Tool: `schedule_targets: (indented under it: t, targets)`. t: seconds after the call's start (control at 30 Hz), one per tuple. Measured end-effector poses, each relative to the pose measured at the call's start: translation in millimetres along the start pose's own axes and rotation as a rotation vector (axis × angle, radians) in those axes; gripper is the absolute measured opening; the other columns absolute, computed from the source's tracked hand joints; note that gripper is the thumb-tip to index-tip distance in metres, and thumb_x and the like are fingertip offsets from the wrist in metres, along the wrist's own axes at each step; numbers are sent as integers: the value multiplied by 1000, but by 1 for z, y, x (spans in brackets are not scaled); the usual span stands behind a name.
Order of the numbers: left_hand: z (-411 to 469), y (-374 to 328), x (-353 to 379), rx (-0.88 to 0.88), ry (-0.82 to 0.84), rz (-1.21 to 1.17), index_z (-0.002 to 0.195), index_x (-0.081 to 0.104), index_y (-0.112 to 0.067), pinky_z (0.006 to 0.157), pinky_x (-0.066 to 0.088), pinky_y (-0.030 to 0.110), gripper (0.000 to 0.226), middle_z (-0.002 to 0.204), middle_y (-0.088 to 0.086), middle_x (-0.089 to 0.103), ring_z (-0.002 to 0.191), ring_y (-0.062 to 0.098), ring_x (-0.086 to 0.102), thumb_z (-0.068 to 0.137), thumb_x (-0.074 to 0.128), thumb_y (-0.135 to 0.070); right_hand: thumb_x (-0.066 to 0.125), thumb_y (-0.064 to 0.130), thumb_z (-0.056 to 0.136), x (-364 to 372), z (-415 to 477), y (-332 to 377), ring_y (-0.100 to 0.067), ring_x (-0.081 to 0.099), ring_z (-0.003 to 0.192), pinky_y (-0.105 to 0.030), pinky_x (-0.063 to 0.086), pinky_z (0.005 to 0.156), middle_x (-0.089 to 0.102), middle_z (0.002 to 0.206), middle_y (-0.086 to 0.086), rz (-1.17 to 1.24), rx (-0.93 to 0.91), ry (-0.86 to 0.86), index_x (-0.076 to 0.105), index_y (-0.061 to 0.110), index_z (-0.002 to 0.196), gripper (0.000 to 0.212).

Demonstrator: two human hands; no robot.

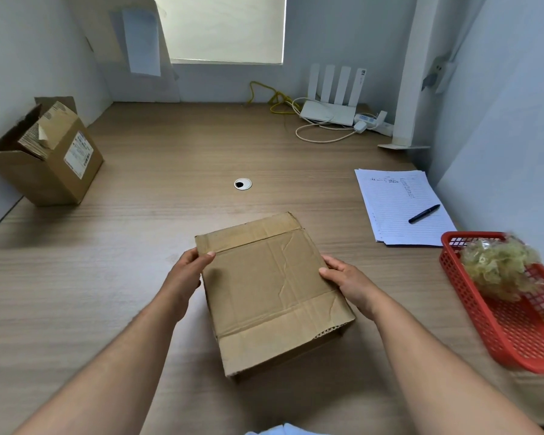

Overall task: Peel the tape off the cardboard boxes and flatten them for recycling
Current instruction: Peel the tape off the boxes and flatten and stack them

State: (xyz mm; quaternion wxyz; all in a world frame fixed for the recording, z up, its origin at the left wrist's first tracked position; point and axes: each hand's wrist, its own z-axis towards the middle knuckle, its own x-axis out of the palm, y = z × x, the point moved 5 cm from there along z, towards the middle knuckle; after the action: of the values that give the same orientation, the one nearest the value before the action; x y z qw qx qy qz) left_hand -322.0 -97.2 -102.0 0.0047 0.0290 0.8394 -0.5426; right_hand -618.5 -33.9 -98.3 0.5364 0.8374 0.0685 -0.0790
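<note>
We grasp the closed cardboard box (pixel 270 293) from both sides, on the desk (pixel 170 167) just in front of us. Our left hand (pixel 186 271) curls round its left edge, thumb on top, and our right hand (pixel 346 281) clasps the right edge likewise. To the right sits a red basket (pixel 471 306) holding a crumpled wad (pixel 500 265), then paper (pixel 399 233) with a pen (pixel 424 214) on it. Far left stands a second box (pixel 47 158), flaps open.

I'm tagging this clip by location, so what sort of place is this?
Probably a small office or home desk nook: a wood-grain desk with a cable grommet, a router by the wall, and a lined notepad with a pen.
</note>
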Motion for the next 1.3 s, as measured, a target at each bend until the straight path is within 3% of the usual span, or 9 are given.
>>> schedule_targets:
  t: [0.13,0.2,0.37,0.73,0.83,0.93,1.13,1.2,1.3]
  targets:
    - [-5,7,-6,-2,-74,-77,91,60,-18,107,36,46,11,102,-1,64,103,20,53,85,68,-24,60,22,92,-10,7,5,-11,59,108,-22,48,93,63,122,3,-236,-22,-86,61,24,125,33]
    - [-8,10,-5,6,-62,-116,90,63,-16,104,39,41,3,99,-1,66,103,19,56,90,61,-14,62,40,88,-17,12,4,-16,57,113,-36,44,101,62,124,-1,-439,-11,-192,62,27,124,39]
    - [-18,12,1,9,-90,-137,98,64,-15,88,45,33,13,97,2,68,91,19,60,90,59,-6,52,60,87,-20,8,17,-28,40,127,-39,33,104,47,132,-10,-775,67,-438,52,22,132,59]
    - [-42,18,-23,49,-656,-58,98,61,-14,86,52,42,9,96,6,64,90,28,60,91,63,-20,45,54,93,-9,-7,27,-31,42,123,-39,33,102,45,132,-15,-571,-80,-686,44,11,136,61]
    - [-44,21,-1,-55,-455,-219,102,62,-9,83,55,51,18,98,14,67,87,33,66,94,59,-25,43,55,93,-2,-10,24,-31,46,121,-39,38,98,45,132,-13,-578,-75,-636,43,13,136,60]
    - [-56,18,37,-92,-153,-206,111,60,-8,81,51,37,20,99,10,68,88,23,65,99,51,-22,39,58,93,7,-10,18,-28,49,119,-38,41,94,47,132,-11,-560,-36,-542,47,14,133,60]
    - [-86,22,88,-110,452,210,116,59,-20,73,52,19,35,113,-6,64,96,9,62,84,69,-13,42,65,89,34,-8,16,-30,49,123,-39,42,96,52,133,-13,-586,12,-364,46,9,135,73]
    - [-85,19,78,-93,451,354,100,67,-18,72,50,22,25,99,-4,69,87,11,62,77,65,-11,47,62,88,36,-8,17,-30,48,125,-39,41,96,51,135,-13,-576,54,-350,43,8,136,72]
    - [-71,6,42,9,116,346,72,66,-8,63,45,29,22,71,8,66,68,20,57,87,52,0,52,52,91,35,-6,15,-30,46,127,-38,40,98,48,139,-13,-565,93,-306,37,8,139,67]
